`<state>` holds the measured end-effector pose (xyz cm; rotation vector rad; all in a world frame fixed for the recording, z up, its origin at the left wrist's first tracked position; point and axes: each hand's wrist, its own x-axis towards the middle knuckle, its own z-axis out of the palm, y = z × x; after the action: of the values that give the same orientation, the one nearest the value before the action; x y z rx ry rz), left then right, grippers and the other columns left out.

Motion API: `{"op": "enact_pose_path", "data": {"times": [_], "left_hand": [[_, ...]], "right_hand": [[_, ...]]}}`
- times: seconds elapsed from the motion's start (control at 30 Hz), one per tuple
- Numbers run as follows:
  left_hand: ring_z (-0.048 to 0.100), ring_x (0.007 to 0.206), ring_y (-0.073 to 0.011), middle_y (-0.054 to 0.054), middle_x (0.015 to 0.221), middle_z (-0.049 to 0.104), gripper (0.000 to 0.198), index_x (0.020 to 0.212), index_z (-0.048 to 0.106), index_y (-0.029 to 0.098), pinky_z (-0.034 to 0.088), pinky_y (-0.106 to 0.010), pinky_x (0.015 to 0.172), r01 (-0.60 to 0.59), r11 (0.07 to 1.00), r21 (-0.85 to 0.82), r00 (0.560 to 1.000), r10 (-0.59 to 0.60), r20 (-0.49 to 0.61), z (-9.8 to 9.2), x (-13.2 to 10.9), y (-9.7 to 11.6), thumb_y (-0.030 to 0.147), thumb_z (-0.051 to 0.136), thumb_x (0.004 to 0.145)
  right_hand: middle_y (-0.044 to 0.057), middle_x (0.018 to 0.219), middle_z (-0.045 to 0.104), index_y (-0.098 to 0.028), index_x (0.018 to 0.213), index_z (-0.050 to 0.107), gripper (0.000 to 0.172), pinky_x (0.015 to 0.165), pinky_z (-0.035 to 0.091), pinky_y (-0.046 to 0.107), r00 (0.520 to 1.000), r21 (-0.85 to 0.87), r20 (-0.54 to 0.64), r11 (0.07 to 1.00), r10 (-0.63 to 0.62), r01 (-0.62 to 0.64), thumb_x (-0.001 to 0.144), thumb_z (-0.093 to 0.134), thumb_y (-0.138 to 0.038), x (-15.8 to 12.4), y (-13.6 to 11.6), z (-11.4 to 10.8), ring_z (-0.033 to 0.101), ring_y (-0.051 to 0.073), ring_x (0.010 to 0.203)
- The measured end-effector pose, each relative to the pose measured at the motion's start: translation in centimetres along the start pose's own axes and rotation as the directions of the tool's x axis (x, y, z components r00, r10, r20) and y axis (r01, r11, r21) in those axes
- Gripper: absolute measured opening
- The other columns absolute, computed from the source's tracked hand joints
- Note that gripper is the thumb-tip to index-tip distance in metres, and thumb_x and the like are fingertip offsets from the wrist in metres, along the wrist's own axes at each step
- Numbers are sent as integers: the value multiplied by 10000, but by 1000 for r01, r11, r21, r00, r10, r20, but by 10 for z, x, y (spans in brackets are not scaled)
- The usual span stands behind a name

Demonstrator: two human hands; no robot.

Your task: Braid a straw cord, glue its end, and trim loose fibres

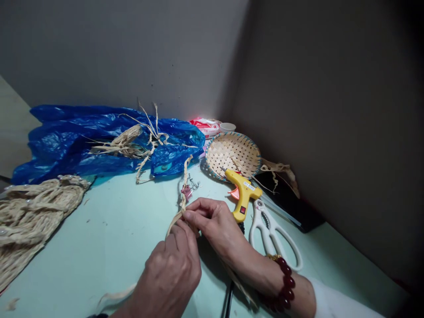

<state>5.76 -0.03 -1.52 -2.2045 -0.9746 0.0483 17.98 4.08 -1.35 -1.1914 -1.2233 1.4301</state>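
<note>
The raffia strand (182,205) runs straight away from you across the counter (115,229), its long axis pointing toward the blue plastic bag (82,137). A pink clip (186,192) sits on it just past your fingertips. Your right hand (212,221) pinches the strand, fingers narrow. Your left hand (172,269) is closed on it just below, touching the right.

Blue bag (76,139), yellow glue gun (243,194), tan raffia strand (183,194).
</note>
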Motion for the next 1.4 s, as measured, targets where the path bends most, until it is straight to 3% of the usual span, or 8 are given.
{"op": "enact_pose_path", "data": {"times": [0.13,0.23,0.33,0.43,0.5,0.9,1.23,1.4], "left_hand": [[653,578,-261,-155,718,712,315,901,740,61,528,-340,489,-17,980,-197,1000,21,16,-12,-5,-4,-24,474,756],[608,597,-239,-56,636,625,243,735,665,183,490,-356,541,18,799,-602,990,-99,-102,-6,-7,-23,177,478,890],[612,755,-215,-34,805,642,127,904,602,214,473,-345,692,358,342,-869,896,-387,217,8,3,-45,286,498,915],[607,777,-189,7,813,626,153,1026,513,233,469,-323,722,491,-246,-836,833,-149,533,23,17,-55,301,524,890],[595,765,-176,20,777,613,162,1029,477,226,455,-307,709,490,-433,-757,816,-78,573,31,22,-55,274,522,880],[416,512,-68,54,671,535,77,914,522,189,307,-202,492,454,-726,-516,815,104,570,41,21,-45,205,565,852],[224,439,-40,91,548,410,211,755,564,149,137,-201,418,483,-708,-515,723,-8,690,38,27,-35,340,643,797],[277,434,-48,71,532,440,255,683,594,150,156,-207,437,506,-643,-575,687,-102,719,38,24,-31,370,648,800]], "right_hand": [[54,702,684,-131,726,652,113,595,437,239,999,-82,-20,996,-31,29,781,625,-226,1,2,-1,602,154,659],[47,687,681,-128,710,638,99,556,399,216,999,-84,-10,996,-44,43,778,615,-196,1,1,-5,568,122,605],[10,625,638,-130,691,618,81,523,354,198,999,-78,4,996,-50,50,765,614,-162,1,-1,-10,511,91,544],[5,622,631,-133,712,624,76,546,374,204,999,-82,19,996,-35,37,779,601,-159,0,-4,-12,539,101,565],[26,661,663,-129,728,637,87,577,398,214,999,-91,33,996,-23,26,795,594,-164,-1,-5,-13,568,112,596],[29,713,704,-155,740,640,135,606,409,229,990,-324,87,937,-110,133,846,566,-193,1,-2,-21,611,137,653],[9,672,651,-165,705,600,189,575,334,245,984,-610,97,772,-149,177,879,538,-127,-4,-17,-19,540,124,604],[34,687,585,-168,771,611,190,597,321,278,959,-795,179,542,-218,272,916,493,-139,-10,-13,-20,498,164,690]]}}
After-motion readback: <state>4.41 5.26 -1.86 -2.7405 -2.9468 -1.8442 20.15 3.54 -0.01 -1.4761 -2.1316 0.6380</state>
